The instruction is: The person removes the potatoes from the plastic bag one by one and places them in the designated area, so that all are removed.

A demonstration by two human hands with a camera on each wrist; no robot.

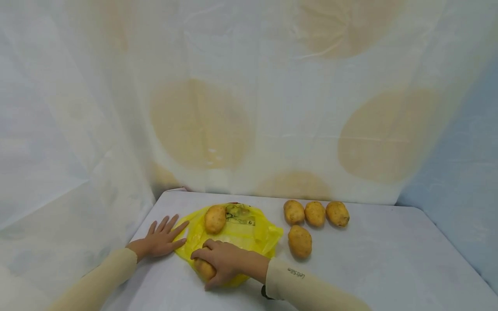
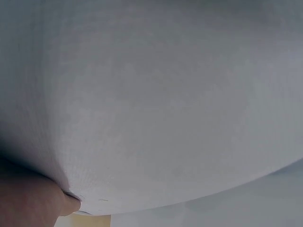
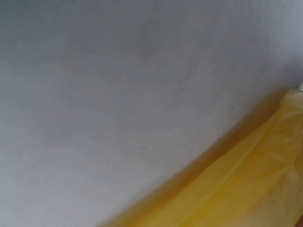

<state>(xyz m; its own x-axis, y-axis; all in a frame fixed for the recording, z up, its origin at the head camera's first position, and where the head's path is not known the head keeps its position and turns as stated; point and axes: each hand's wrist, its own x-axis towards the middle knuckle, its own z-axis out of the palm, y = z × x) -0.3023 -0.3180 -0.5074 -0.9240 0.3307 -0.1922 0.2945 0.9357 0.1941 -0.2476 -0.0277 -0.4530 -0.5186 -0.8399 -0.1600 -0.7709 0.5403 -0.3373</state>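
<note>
A yellow plastic bag (image 1: 237,242) lies flat on the white table, with dark print on its far part. My right hand (image 1: 225,261) grips a potato (image 1: 205,270) over the bag's near left edge, fingers and thumb curled round it. Farther back on the bag sits another potato (image 1: 215,219). At the bag's left edge my left hand (image 1: 160,240) rests palm down with its fingers spread, fingertips at the yellow plastic. The right wrist view shows the bag's edge (image 3: 236,184) against the tabletop; in the left wrist view part of the left hand (image 2: 35,203) appears at the corner.
Several potatoes stand right of the bag: three in a back row, such as the rightmost potato (image 1: 337,214), and one potato (image 1: 300,242) in front of them. The white table (image 1: 369,268) meets a spotted curtain (image 1: 272,129) behind and pale sheets at both sides.
</note>
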